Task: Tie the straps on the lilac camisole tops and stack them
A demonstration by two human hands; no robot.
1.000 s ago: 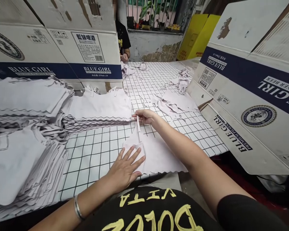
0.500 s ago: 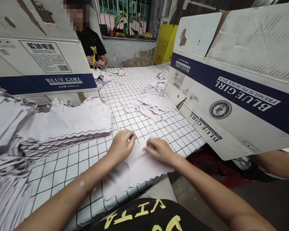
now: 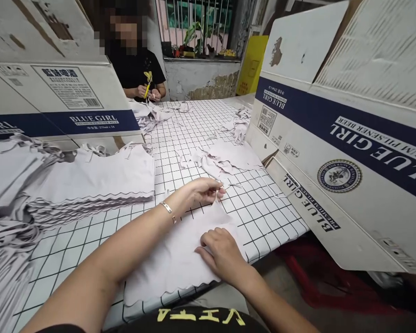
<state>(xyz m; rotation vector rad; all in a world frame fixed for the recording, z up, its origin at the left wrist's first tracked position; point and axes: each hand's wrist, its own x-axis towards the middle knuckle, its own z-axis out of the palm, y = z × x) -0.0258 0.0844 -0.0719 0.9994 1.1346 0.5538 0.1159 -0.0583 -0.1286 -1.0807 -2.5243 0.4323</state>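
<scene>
A pale pinkish garment piece (image 3: 180,259) with a wavy hem lies flat at the near edge of the table, in front of my body. My left hand (image 3: 204,189) reaches across its far end, fingertips pinched on a narrow raised corner of the cloth. On the right part of the same piece rests my right hand (image 3: 223,252), fingers loosely curled, thumb apart, nothing visible in it. Just beyond my left hand lies a crumpled pale piece (image 3: 211,162) beside a flatter one (image 3: 237,155).
Stacked pale garments (image 3: 100,175) with thin straps lie to the left on the grid-patterned tablecloth (image 3: 263,222). Large beer cartons stand at left (image 3: 62,97) and right (image 3: 333,138), the right one overhanging the table edge. Across the table, a person (image 3: 138,69) holds yellow snips (image 3: 147,87).
My left hand has moved right and away from me to the cloth's far corner. My right hand has come back nearer, onto the cloth. The view has shifted slightly left.
</scene>
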